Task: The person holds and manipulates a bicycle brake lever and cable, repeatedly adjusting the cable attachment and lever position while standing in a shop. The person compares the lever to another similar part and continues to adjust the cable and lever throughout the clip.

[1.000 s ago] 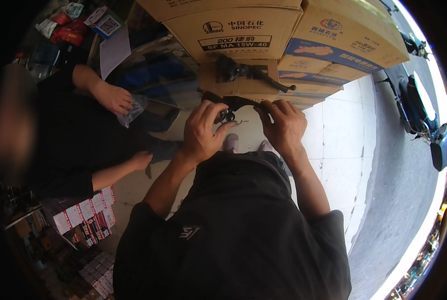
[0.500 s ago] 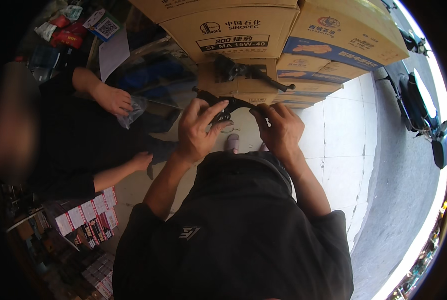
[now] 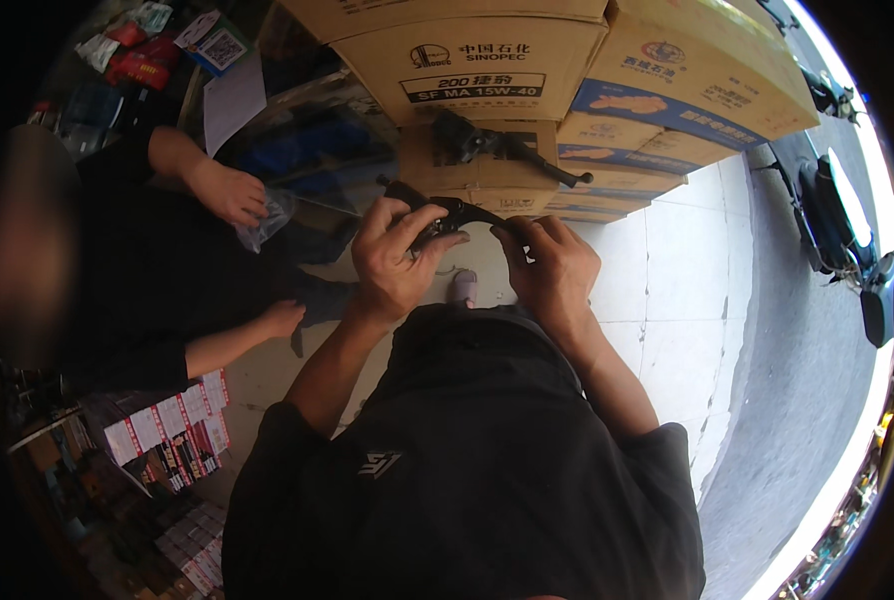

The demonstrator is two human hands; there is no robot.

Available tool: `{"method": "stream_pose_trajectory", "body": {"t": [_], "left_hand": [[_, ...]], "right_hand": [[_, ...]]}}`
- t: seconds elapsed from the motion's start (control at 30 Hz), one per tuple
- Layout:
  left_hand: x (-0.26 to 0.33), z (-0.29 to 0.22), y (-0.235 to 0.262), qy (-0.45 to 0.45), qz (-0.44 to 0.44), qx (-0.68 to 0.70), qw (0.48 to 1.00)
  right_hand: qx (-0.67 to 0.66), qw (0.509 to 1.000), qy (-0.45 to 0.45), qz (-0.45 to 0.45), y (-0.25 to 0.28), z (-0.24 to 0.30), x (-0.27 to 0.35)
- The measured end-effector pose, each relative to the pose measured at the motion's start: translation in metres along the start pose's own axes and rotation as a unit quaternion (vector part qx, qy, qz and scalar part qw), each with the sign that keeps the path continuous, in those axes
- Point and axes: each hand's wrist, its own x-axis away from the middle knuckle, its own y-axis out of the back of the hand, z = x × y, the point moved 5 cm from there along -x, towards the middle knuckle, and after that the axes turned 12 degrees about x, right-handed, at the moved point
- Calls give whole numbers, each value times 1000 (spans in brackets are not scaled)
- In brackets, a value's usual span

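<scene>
Left hand (image 3: 395, 262) and right hand (image 3: 557, 270) both gripped a black lever (image 3: 459, 212), fingers closed on it, before stacked boxes (image 3: 487, 70); a second lever (image 3: 497, 148) lay there

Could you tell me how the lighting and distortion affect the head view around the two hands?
Head view: the left hand and right hand on the black lever part are evenly lit and sharp; pavement glares pale; cardboard boxes bend near the rim; left side falls dark.
</scene>
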Motion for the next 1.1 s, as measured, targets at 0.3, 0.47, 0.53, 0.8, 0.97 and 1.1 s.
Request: {"method": "stream_pose_trajectory", "body": {"t": [0.3, 0.47, 0.53, 0.8, 0.97, 1.1], "left_hand": [[6, 4, -7, -21, -83, -42, 995], [-4, 6, -7, 7, -39, -34, 999], [-9, 2, -2, 39, -24, -33, 998], [-6, -4, 11, 73, -28, 18, 997], [3, -2, 14, 84, -46, 37, 995], [9, 5, 16, 103, -54, 44, 992]], "right_hand": [[38, 999, 16, -5, 2, 12, -1], [9, 999, -21, 33, 1, 8, -3], [-9, 998, -37, 55, 0, 5, -4], [-36, 992, -71, 98, -1, -1, -14], [-46, 984, -79, 151, -1, -2, -19], [-59, 983, -76, 156, 1, 0, -24]]}}
